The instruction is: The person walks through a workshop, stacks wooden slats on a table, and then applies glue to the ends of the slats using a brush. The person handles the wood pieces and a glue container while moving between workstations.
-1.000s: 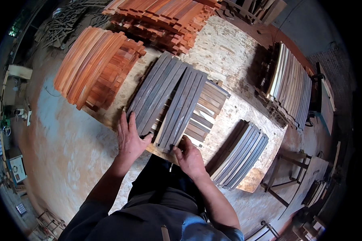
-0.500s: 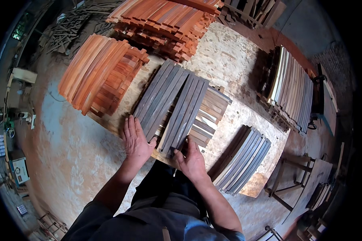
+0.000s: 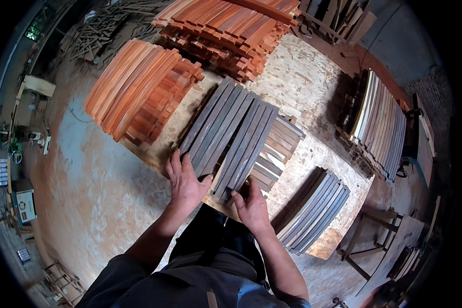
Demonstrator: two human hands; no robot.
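Observation:
Long dark grey-brown wooden strips (image 3: 218,131) lie side by side as the top layer of a stack in front of me. A narrow wedge-shaped gap splits them into a left and a right group. My left hand (image 3: 186,183) is open against the left edge, fingers spread, with the thumb by the near ends. At the near end of the right group, my right hand (image 3: 252,208) has its thumb at the strip ends and its fingers apart along the right side. Paler brown strips (image 3: 280,141) show underneath, crossways, at the right.
The stack rests on a worn, pale work table (image 3: 308,77). Reddish strips are piled at the left (image 3: 131,87) and far side (image 3: 231,31). More curved grey strips lie at the near right (image 3: 315,210), and a brown-and-grey stack (image 3: 377,123) stands farther right.
The whole view has shifted slightly, so the table appears farther right. The gap between the two groups of dark strips looks a little narrower. Both hands remain against the strips.

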